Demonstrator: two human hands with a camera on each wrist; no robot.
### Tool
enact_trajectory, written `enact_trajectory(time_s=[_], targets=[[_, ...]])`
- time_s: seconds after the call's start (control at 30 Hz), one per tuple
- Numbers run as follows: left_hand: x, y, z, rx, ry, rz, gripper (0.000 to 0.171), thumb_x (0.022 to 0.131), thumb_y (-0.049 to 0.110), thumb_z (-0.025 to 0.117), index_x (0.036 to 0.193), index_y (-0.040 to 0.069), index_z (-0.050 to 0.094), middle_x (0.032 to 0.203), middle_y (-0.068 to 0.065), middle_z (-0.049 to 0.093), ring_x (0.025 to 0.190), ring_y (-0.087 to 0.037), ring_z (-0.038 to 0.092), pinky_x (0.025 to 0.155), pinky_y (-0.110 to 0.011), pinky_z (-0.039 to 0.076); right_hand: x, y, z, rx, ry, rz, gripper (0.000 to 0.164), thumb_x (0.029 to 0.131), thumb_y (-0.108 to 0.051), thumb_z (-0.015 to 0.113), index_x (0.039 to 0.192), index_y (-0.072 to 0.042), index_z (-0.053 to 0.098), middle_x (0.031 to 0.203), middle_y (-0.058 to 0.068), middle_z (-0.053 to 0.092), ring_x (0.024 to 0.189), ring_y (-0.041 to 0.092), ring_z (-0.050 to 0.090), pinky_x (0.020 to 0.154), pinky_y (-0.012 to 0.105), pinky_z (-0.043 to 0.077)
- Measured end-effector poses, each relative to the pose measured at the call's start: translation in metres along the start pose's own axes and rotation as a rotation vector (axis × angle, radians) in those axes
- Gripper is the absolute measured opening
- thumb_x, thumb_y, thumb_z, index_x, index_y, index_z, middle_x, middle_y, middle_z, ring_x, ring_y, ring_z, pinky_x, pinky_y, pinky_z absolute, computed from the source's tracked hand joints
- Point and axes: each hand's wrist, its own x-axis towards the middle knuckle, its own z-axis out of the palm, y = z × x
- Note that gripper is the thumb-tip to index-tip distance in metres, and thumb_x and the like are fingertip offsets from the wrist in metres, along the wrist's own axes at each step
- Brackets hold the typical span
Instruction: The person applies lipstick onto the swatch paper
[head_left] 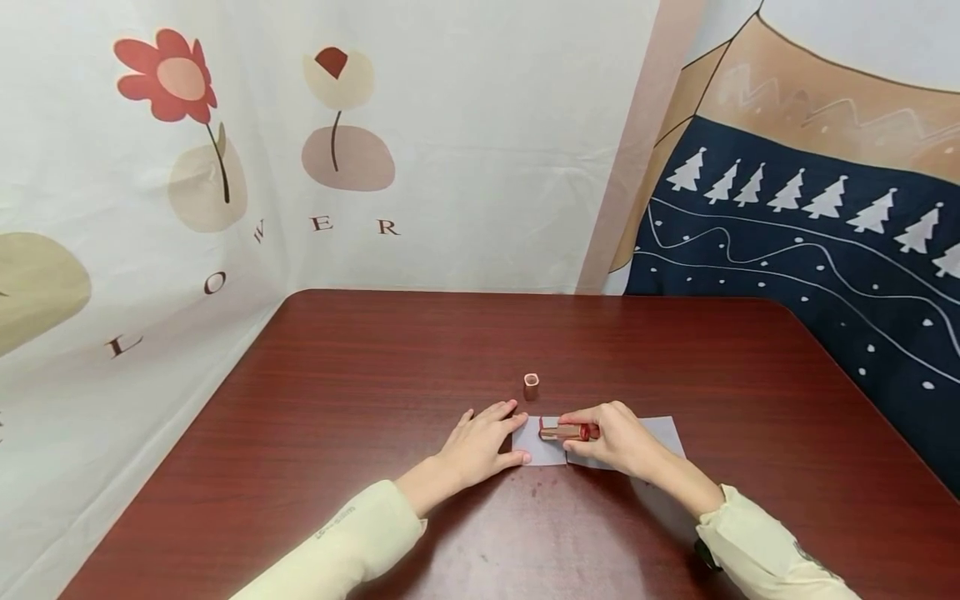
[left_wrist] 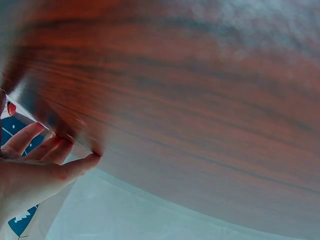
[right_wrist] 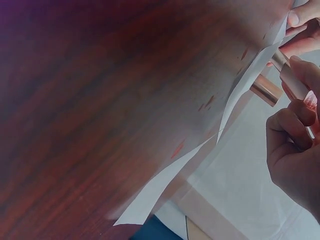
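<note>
My right hand (head_left: pixel 621 435) grips a lipstick (head_left: pixel 564 432) with a shiny rose-gold case, its red tip at a white paper strip (head_left: pixel 534 454). A short red mark (head_left: pixel 541 423) shows on the paper beside the tip. The left hand (head_left: pixel 480 443) lies with fingers spread, thumb and fingertips touching the paper's left end. Behind the paper stands the lipstick's cap (head_left: pixel 531 387), its open end up. In the right wrist view, the right hand (right_wrist: pixel 295 145) curls round the lipstick (right_wrist: pixel 292 80). The left wrist view shows the left hand's fingers (left_wrist: pixel 75 167) on the table.
A dark red-brown table (head_left: pixel 390 358) lies under everything. Reddish streaks (right_wrist: pixel 177 149) mark its surface in front of the paper. A dark line divides the paper; whether it is a fold or two pieces I cannot tell. Printed cloths (head_left: pixel 487 167) hang behind the table.
</note>
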Motion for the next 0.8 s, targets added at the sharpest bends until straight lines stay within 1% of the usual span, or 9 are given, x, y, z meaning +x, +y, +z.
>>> enact_trajectory(time_s=[0.2,0.3,0.43,0.57,0.8], targets=[[0.0031,0.0009,-0.0013,0.001,0.015,0.016,0.059,0.086,0.045,0.062,0.134,0.013,0.052,0.143,-0.009,0.04,0.132,-0.025,0.035,0.098,-0.058,0.03,0.0002,0.0004,-0.0025,-0.005,0.013,0.001,0.031,0.078,-0.014,0.076,0.105,-0.002,0.07,0.052,-0.015,0.045,0.047,-0.002,0.037,0.044,0.02,0.034],[0.0037,0.001,-0.0007,-0.005,0.007,0.015,0.059,0.086,0.045,0.061,0.135,0.013,0.051,0.143,-0.009,0.04,0.132,-0.025,0.034,0.098,-0.058,0.029,-0.0007,0.0009,-0.002,0.001,0.007,0.009,0.031,0.078,-0.014,0.076,0.106,-0.002,0.07,0.052,-0.015,0.045,0.046,-0.002,0.037,0.044,0.02,0.034],[0.0034,0.0002,0.0007,0.001,0.0,0.007,0.059,0.087,0.045,0.061,0.135,0.013,0.051,0.144,-0.008,0.039,0.132,-0.025,0.034,0.099,-0.058,0.029,-0.0006,0.0014,0.0002,-0.002,0.006,0.01,0.031,0.077,-0.015,0.076,0.105,-0.003,0.07,0.051,-0.015,0.044,0.045,-0.002,0.036,0.043,0.019,0.033],[0.0037,-0.001,0.0004,0.003,0.011,0.006,0.059,0.086,0.045,0.062,0.135,0.013,0.051,0.143,-0.009,0.04,0.132,-0.025,0.034,0.099,-0.058,0.029,0.0,-0.0005,-0.0005,0.003,0.009,0.005,0.03,0.078,-0.016,0.076,0.105,-0.003,0.07,0.051,-0.015,0.044,0.045,-0.002,0.036,0.043,0.019,0.033],[0.0005,-0.0021,0.0014,-0.006,0.026,0.01,0.059,0.086,0.045,0.062,0.134,0.012,0.053,0.142,-0.01,0.041,0.131,-0.026,0.035,0.098,-0.059,0.03,0.0011,-0.0016,0.002,0.014,-0.013,0.027,0.03,0.077,-0.013,0.076,0.105,-0.002,0.07,0.052,-0.015,0.045,0.047,-0.001,0.037,0.044,0.019,0.033]])
